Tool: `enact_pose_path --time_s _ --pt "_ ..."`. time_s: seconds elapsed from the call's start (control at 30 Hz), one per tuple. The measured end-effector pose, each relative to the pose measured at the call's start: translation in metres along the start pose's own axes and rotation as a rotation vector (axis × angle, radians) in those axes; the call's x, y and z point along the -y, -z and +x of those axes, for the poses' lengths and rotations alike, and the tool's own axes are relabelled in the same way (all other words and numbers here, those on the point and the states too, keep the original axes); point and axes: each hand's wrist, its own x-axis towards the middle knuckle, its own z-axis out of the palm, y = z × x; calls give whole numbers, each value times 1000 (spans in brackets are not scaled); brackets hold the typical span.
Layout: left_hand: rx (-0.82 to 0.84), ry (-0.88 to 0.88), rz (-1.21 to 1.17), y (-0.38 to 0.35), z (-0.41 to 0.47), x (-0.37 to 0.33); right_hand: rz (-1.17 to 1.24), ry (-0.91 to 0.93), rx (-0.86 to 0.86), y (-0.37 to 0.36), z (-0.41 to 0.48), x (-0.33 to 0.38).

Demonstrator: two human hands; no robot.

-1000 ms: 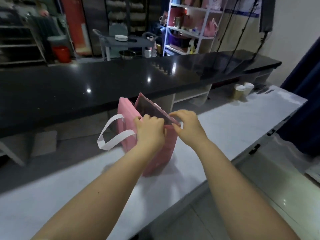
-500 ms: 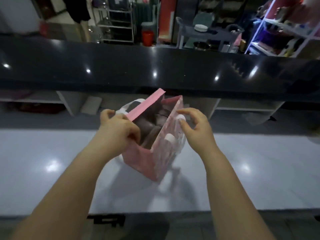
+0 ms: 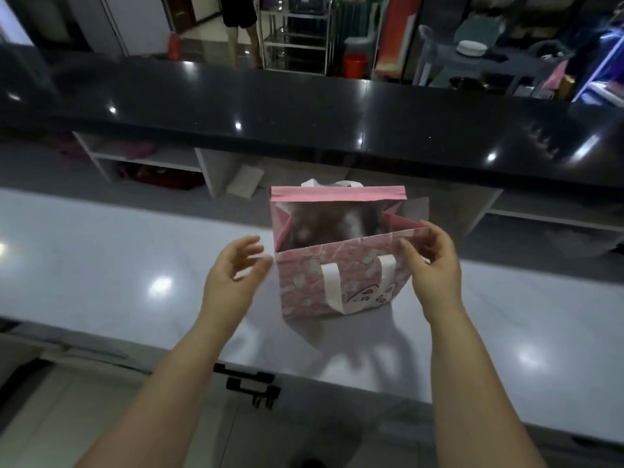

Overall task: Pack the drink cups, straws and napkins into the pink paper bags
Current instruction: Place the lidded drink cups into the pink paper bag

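A paper bag [image 3: 341, 282] stands upright on the near counter [image 3: 101, 258], mouth up, one handle [image 3: 332, 288] hanging down its near face. The left hand [image 3: 233, 275] is just left of the bag, apart from it; the right hand [image 3: 435, 261] holds the rim at the near right corner. Behind the bag runs a higher far counter [image 3: 304, 106], with a bucket [image 3: 354, 65] beyond it.

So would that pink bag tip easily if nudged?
Probably: the pink paper bag stands upright on the glossy counter, so it may slide or tip. Its creased walls suggest light, floppy paper. The right hand pinching its rim likely steadies it.
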Motion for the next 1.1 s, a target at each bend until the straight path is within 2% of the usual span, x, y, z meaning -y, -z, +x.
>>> enact_pose_path --time_s 0.13,0.3,0.4,0.6,0.7,0.9,1.1 --pt "122 5 96 -7 -19 29 14 -44 -114 -9 -25 -9" --pt "30 28 -24 6 -18 38 70 -44 -181 -21 -71 -4" --pt "47 53 -101 19 -28 43 99 -50 -189 -28 -110 -5" --pt "103 29 -136 37 -55 47 186 -25 -525 -37 -180 -1" --pt "143 39 -200 35 -64 43 238 -22 -651 -21 -205 3" --pt "303 181 -320 -2 -96 25 289 52 -813 24 -253 15" --pt "461 203 -368 -51 -135 8 275 92 -943 80 -287 18"
